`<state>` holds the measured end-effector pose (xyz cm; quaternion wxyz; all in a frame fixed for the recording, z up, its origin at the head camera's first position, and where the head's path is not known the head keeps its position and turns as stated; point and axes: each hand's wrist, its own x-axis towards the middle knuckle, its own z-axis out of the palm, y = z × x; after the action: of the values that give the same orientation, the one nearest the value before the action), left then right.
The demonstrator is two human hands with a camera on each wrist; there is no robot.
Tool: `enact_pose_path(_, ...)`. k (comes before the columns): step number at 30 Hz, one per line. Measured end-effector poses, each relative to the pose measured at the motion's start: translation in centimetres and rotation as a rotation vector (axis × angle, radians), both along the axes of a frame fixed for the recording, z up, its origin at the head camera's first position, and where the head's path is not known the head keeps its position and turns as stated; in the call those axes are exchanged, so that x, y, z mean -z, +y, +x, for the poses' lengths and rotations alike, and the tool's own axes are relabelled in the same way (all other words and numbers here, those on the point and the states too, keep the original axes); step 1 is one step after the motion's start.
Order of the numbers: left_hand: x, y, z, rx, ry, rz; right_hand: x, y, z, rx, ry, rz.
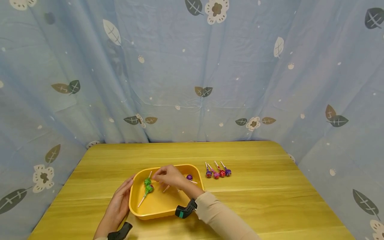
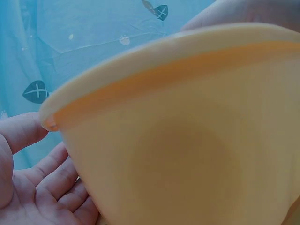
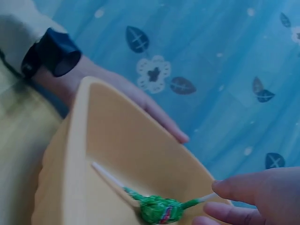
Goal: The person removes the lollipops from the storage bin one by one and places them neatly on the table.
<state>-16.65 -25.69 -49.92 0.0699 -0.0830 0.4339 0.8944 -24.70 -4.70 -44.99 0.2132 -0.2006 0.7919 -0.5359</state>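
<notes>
A yellow plastic bin (image 1: 162, 213) stands on the table. My left hand (image 1: 120, 201) rests along its left outer wall; in the left wrist view the thumb (image 2: 28, 131) touches the rim. Over the bin's inside, my right hand (image 1: 171, 176) reaches down. Two green-wrapped lollipops (image 1: 148, 189) lie at the bin's left end, heads together, sticks pointing opposite ways. In the right wrist view, right-hand fingertips (image 3: 222, 186) are parted right at the end of one white stick. A purple lollipop (image 1: 189, 177) lies at the bin's right end, and other sticks (image 1: 166, 189) show partly under my right hand.
Several lollipops (image 1: 216, 175) in purple, pink and red wrappers lie in a row on the wooden table (image 1: 264, 193), right of the bin. A blue curtain (image 1: 168, 83) with leaf and flower prints hangs behind and at both sides of the table.
</notes>
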Motion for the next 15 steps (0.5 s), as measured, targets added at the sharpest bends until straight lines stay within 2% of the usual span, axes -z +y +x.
enact_pose_path(3, 0.1, -0.1, 0.1, 0.007, 0.026, 0.013, 0.2, -0.6, 0.0, 0.000, -0.024, 0.025)
enact_pose_path(12, 0.4, -0.2, 0.1, 0.029, 0.063, 0.000, 0.2, -2.2, 0.0, -0.056, 0.077, 0.159)
enact_pose_path(15, 0.5, -0.2, 0.2, 0.032, 0.101, -0.012, 0.6, -2.4, 0.2, -0.068, 0.094, 0.192)
